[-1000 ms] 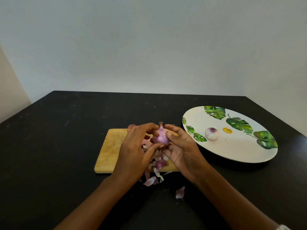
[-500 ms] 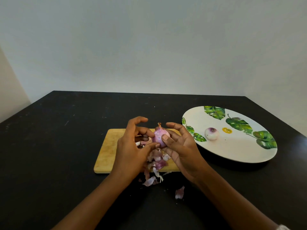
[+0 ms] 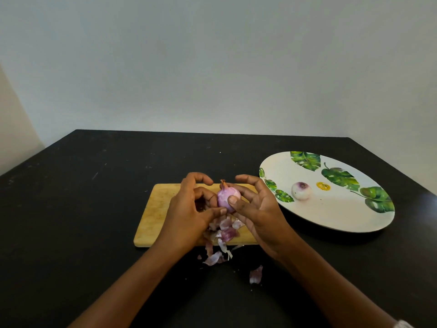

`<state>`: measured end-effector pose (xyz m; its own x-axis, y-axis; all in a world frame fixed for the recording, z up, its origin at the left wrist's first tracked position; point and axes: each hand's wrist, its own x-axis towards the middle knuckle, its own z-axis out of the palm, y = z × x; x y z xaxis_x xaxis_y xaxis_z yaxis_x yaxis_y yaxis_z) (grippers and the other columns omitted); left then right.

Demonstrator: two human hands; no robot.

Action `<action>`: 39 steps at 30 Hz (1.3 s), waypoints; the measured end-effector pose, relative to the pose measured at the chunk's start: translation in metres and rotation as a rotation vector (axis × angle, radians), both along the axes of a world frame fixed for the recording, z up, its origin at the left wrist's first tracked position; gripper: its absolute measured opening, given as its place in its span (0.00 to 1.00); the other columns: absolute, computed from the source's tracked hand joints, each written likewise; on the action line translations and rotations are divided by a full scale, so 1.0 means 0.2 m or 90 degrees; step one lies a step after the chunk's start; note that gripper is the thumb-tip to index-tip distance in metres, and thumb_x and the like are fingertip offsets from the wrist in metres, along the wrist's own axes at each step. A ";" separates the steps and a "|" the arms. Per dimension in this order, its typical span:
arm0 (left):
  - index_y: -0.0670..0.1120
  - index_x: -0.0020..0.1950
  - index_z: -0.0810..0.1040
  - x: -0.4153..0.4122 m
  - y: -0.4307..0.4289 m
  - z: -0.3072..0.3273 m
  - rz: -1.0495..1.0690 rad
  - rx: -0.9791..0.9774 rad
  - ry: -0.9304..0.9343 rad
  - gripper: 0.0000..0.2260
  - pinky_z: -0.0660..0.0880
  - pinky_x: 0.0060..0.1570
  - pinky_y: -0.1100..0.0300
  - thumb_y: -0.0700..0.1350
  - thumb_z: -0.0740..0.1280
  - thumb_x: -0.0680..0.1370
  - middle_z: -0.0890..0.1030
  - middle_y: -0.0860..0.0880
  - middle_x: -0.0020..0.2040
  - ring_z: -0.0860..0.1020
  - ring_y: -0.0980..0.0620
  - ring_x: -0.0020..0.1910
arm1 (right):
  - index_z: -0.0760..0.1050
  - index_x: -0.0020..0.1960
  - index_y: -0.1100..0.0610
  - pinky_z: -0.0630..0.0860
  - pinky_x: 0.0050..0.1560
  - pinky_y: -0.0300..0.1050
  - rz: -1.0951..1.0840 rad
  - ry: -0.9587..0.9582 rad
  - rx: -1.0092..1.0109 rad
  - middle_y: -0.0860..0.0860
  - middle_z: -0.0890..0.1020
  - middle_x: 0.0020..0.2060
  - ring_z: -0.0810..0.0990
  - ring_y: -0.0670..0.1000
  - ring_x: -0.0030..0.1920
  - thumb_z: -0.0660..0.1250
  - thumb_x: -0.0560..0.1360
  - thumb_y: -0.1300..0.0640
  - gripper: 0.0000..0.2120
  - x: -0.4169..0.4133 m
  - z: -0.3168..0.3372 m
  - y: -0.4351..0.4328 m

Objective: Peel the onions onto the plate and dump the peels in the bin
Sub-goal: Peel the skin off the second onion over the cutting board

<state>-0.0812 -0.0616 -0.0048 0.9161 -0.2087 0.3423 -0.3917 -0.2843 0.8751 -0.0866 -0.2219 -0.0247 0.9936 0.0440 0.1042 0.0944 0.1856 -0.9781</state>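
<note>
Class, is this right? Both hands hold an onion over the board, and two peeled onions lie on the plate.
No: the head view shows one peeled onion on the plate, not two. The left hand and right hand do hold an onion over the board.

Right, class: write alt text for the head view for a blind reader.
The left hand and right hand grip a purple onion over a wooden cutting board strewn with peels; a peeled onion sits on a leaf-patterned plate.

left hand [image 3: 189, 209] curled, gripping onion [image 3: 224, 197] | right hand [image 3: 260, 210] thumb pinching it
</note>
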 end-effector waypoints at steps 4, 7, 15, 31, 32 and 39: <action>0.56 0.55 0.69 0.01 0.01 0.01 0.038 -0.020 -0.041 0.27 0.76 0.48 0.64 0.39 0.77 0.65 0.80 0.53 0.37 0.80 0.57 0.38 | 0.69 0.62 0.52 0.78 0.58 0.56 -0.002 0.000 0.020 0.56 0.81 0.58 0.82 0.58 0.57 0.75 0.67 0.56 0.27 0.01 0.00 0.00; 0.57 0.58 0.69 0.01 0.02 0.01 0.046 -0.041 -0.059 0.29 0.75 0.49 0.68 0.41 0.78 0.63 0.81 0.56 0.42 0.80 0.59 0.46 | 0.69 0.62 0.53 0.78 0.57 0.56 0.001 0.007 0.049 0.58 0.80 0.59 0.82 0.58 0.56 0.75 0.66 0.56 0.28 0.00 0.00 0.00; 0.60 0.53 0.71 -0.01 0.00 -0.01 0.083 0.026 -0.166 0.24 0.71 0.45 0.77 0.40 0.77 0.66 0.80 0.61 0.41 0.79 0.66 0.45 | 0.69 0.62 0.52 0.78 0.59 0.58 -0.018 0.002 0.024 0.58 0.80 0.58 0.83 0.58 0.55 0.75 0.63 0.54 0.29 0.01 -0.01 0.00; 0.51 0.48 0.74 0.00 0.00 -0.03 -0.015 0.002 -0.120 0.15 0.77 0.43 0.64 0.35 0.73 0.70 0.79 0.55 0.39 0.79 0.56 0.40 | 0.71 0.60 0.58 0.81 0.46 0.48 -0.049 0.067 0.117 0.62 0.80 0.57 0.83 0.58 0.53 0.71 0.65 0.53 0.25 0.01 0.01 0.02; 0.51 0.47 0.74 -0.01 -0.01 -0.03 -0.022 0.007 -0.131 0.14 0.77 0.43 0.64 0.35 0.72 0.70 0.78 0.54 0.40 0.79 0.56 0.40 | 0.72 0.59 0.59 0.81 0.45 0.47 -0.056 0.078 0.143 0.63 0.79 0.57 0.84 0.57 0.51 0.71 0.66 0.53 0.24 0.01 0.01 0.02; 0.52 0.48 0.77 -0.02 -0.01 -0.03 -0.004 -0.002 -0.173 0.12 0.76 0.44 0.66 0.36 0.71 0.72 0.78 0.54 0.39 0.79 0.55 0.42 | 0.73 0.57 0.61 0.83 0.43 0.49 -0.098 0.156 0.291 0.63 0.78 0.60 0.84 0.56 0.47 0.63 0.78 0.58 0.09 0.03 0.04 0.01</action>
<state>-0.0855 -0.0629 -0.0111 0.7890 -0.2132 0.5762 -0.6143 -0.2783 0.7383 -0.0804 -0.2191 -0.0167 0.9826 -0.0987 -0.1573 -0.0676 0.5989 -0.7980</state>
